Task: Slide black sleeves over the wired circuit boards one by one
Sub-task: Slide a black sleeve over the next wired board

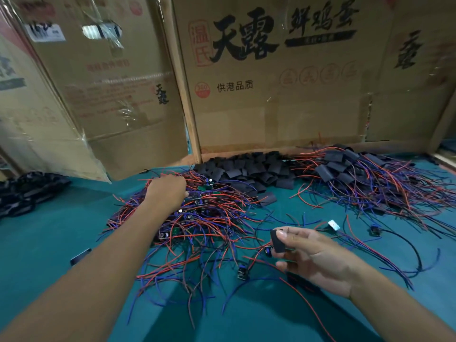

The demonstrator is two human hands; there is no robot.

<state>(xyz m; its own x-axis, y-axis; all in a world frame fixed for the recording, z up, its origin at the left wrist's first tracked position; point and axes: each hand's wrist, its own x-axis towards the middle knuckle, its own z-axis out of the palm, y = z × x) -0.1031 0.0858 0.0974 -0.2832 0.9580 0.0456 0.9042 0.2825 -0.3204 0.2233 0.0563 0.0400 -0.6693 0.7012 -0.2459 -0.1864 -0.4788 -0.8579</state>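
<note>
A heap of bare circuit boards with red and blue wires (197, 218) lies in the middle of the teal table (49, 243). My left hand (166, 190) reaches onto the top of that heap, knuckles up, fingers curled down into the wires; what they hold is hidden. My right hand (311, 253) hovers near the front right and pinches one black sleeve (277, 240) between thumb and fingers. A pile of loose black sleeves (249, 171) lies at the back centre. Boards with sleeves on them (365, 178) are heaped at the back right.
Cardboard box walls (271, 95) stand upright along the back and sides. A dark bundle (27, 191) lies at the far left. Stray boards and wires (375, 230) are scattered to the right of my right hand. A small dark flat piece (80, 256) lies beside my left forearm.
</note>
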